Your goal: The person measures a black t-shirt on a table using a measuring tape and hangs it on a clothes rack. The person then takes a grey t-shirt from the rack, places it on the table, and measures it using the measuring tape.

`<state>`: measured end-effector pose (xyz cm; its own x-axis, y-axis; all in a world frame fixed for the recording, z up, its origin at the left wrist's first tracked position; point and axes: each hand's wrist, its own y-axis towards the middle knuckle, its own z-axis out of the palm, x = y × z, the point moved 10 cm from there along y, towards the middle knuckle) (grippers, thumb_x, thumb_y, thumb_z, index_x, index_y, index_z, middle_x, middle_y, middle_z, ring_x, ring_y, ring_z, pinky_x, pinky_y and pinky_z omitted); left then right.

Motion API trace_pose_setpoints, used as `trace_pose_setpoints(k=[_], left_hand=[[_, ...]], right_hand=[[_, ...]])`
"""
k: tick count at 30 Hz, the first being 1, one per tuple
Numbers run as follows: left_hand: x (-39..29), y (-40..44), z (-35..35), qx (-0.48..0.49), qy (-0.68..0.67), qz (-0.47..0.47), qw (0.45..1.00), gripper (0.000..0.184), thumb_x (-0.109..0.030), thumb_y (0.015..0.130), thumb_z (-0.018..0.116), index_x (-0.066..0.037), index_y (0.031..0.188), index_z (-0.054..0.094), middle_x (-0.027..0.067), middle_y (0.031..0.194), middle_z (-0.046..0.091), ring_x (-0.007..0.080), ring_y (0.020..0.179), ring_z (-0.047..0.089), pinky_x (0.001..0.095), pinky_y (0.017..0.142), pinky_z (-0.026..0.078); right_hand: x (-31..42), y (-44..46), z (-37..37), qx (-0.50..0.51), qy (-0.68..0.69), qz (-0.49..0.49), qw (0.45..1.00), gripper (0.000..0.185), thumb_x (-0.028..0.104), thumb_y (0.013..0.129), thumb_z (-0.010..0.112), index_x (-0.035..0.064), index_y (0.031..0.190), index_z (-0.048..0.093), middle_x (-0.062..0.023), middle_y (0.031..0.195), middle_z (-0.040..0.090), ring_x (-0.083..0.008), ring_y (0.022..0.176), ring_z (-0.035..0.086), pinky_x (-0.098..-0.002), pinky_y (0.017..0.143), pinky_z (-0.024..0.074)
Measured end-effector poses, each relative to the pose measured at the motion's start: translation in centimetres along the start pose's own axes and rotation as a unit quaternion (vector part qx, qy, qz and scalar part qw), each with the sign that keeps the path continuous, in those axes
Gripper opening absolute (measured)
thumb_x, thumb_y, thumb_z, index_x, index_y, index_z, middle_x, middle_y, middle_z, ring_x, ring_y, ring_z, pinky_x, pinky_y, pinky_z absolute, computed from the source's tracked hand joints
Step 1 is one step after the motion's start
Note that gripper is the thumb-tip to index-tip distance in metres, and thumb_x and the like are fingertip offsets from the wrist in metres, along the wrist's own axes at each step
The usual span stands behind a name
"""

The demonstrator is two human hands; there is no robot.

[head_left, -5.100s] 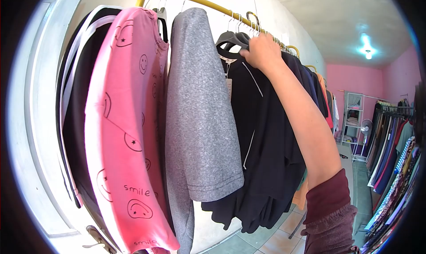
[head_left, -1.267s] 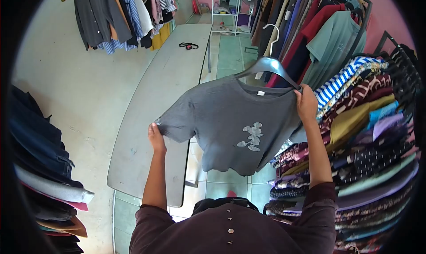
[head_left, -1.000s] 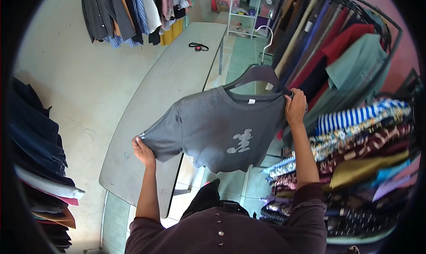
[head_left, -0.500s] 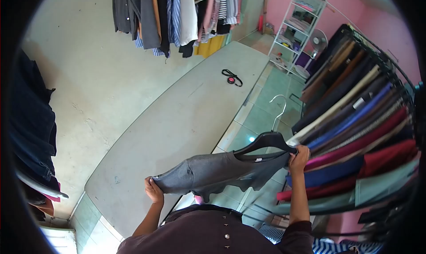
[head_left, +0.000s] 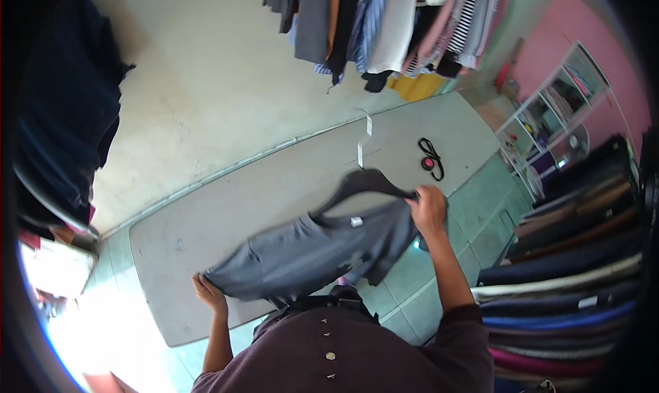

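Observation:
A dark grey shirt with a white neck label hangs stretched between my hands, partly over the long table. In its neck sits a black hanger, its pale hook pointing toward the wall. My left hand is closed on the shirt's sleeve end at the left. At the other side, my right hand grips the end of the hanger together with the shoulder fabric. The shirt's lower part hangs down close to my body, and a darker patch shows on its front.
The long grey table runs along the wall, with a black cord bearing a red round piece on it. Clothes hang above its far end. A packed clothes rack stands right; dark garments hang left. A white shelf is behind.
My view has turned to the right. The shirt and hanger have swung from beside the table to partly above it, still held in both hands.

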<state>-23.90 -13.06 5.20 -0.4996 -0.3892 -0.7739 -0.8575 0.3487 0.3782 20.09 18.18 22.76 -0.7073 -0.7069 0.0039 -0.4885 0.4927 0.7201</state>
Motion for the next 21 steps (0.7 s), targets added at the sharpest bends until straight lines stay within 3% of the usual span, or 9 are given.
trace_pose_setpoints(k=[3, 8, 12, 15, 16, 17, 18, 20, 21], left_hand=[[-2.1, 1.2, -0.4, -0.088, 0.037, 0.006, 0.995, 0.020, -0.016, 0.091, 0.038, 0.001, 0.089, 0.049, 0.0164, 0.074, 0.053, 0.0294, 0.065, 0.052, 0.0340, 0.062, 0.042], [-3.6, 5.0, 0.5, -0.163, 0.086, 0.026, 0.982, 0.022, -0.018, 0.091, 0.040, 0.001, 0.091, 0.050, 0.0166, 0.077, 0.055, 0.0300, 0.068, 0.054, 0.0353, 0.063, 0.043], [-3.9, 4.9, 2.1, -0.195, 0.085, -0.033, 0.977, 0.022, -0.014, 0.088, 0.048, 0.002, 0.103, 0.049, 0.0167, 0.095, 0.054, 0.0292, 0.081, 0.054, 0.0334, 0.071, 0.043], [-7.6, -0.4, 8.2, -0.068, 0.193, 0.026, 0.979, 0.048, -0.012, 0.080, 0.056, 0.003, 0.121, 0.036, 0.0180, 0.121, 0.042, 0.0337, 0.114, 0.040, 0.0370, 0.094, 0.033], [-9.5, -2.6, 11.2, 0.073, 0.170, 0.030, 0.982, 0.056, -0.014, 0.078, 0.059, 0.001, 0.125, 0.034, 0.0179, 0.129, 0.036, 0.0334, 0.122, 0.032, 0.0395, 0.101, 0.026], [-9.6, -5.6, 14.6, 0.192, 0.269, 0.068, 0.942, 0.061, -0.018, 0.076, 0.060, -0.004, 0.128, 0.033, 0.0157, 0.135, 0.030, 0.0324, 0.126, 0.026, 0.0445, 0.103, 0.019], [-10.1, -7.7, 16.2, 0.276, 0.269, 0.022, 0.923, 0.061, -0.028, 0.077, 0.057, -0.009, 0.130, 0.033, 0.0141, 0.138, 0.025, 0.0313, 0.129, 0.020, 0.0490, 0.104, 0.012], [-8.9, -11.9, 18.0, 0.316, 0.301, 0.015, 0.899, 0.061, -0.038, 0.079, 0.051, -0.012, 0.131, 0.032, 0.0130, 0.140, 0.021, 0.0313, 0.130, 0.017, 0.0510, 0.103, 0.009], [-8.9, -12.2, 18.0, 0.318, 0.300, 0.010, 0.899, 0.061, -0.038, 0.079, 0.051, -0.012, 0.131, 0.032, 0.0130, 0.140, 0.021, 0.0313, 0.130, 0.017, 0.0510, 0.103, 0.009]], right_hand=[[-0.9, 5.4, 8.4, 0.051, 0.064, -0.020, 0.996, 0.032, 0.019, 0.072, 0.065, 0.0034, 0.092, 0.046, -0.0122, 0.080, 0.053, -0.0288, 0.074, 0.051, -0.0380, 0.064, 0.0393], [-1.5, 11.6, 20.5, 0.093, 0.129, -0.048, 0.986, 0.028, 0.025, 0.078, 0.059, 0.0032, 0.090, 0.046, -0.0115, 0.073, 0.053, -0.0280, 0.069, 0.053, -0.0379, 0.060, 0.0408], [0.6, 14.9, 29.5, 0.149, 0.136, -0.050, 0.978, 0.025, 0.026, 0.081, 0.056, 0.0032, 0.086, 0.046, -0.0124, 0.072, 0.055, -0.0293, 0.067, 0.055, -0.0384, 0.060, 0.0436], [2.6, 14.8, 35.2, 0.188, 0.126, -0.060, 0.972, 0.024, 0.026, 0.082, 0.054, 0.0030, 0.085, 0.047, -0.0117, 0.075, 0.056, -0.0283, 0.070, 0.056, -0.0391, 0.063, 0.0446], [3.1, 14.0, 36.6, 0.195, 0.131, -0.065, 0.970, 0.024, 0.026, 0.082, 0.054, 0.0030, 0.085, 0.047, -0.0117, 0.075, 0.056, -0.0283, 0.070, 0.056, -0.0391, 0.063, 0.0446], [3.5, 12.9, 38.4, 0.218, 0.129, -0.070, 0.965, 0.024, 0.026, 0.082, 0.054, 0.0029, 0.085, 0.047, -0.0114, 0.076, 0.056, -0.0276, 0.073, 0.056, -0.0391, 0.065, 0.0446], [3.9, 11.9, 39.7, 0.241, 0.126, -0.074, 0.959, 0.024, 0.026, 0.083, 0.053, 0.0028, 0.085, 0.048, -0.0112, 0.077, 0.056, -0.0268, 0.075, 0.056, -0.0391, 0.066, 0.0445], [3.7, 9.7, 41.2, 0.312, 0.152, -0.059, 0.936, 0.030, 0.028, 0.081, 0.055, 0.0021, 0.094, 0.048, -0.0134, 0.087, 0.056, -0.0277, 0.083, 0.054, -0.0404, 0.074, 0.0425], [3.8, 10.1, 38.7, 0.235, 0.161, -0.086, 0.955, 0.036, 0.029, 0.079, 0.057, 0.0019, 0.100, 0.046, -0.0148, 0.093, 0.054, -0.0292, 0.087, 0.052, -0.0409, 0.078, 0.0407]])
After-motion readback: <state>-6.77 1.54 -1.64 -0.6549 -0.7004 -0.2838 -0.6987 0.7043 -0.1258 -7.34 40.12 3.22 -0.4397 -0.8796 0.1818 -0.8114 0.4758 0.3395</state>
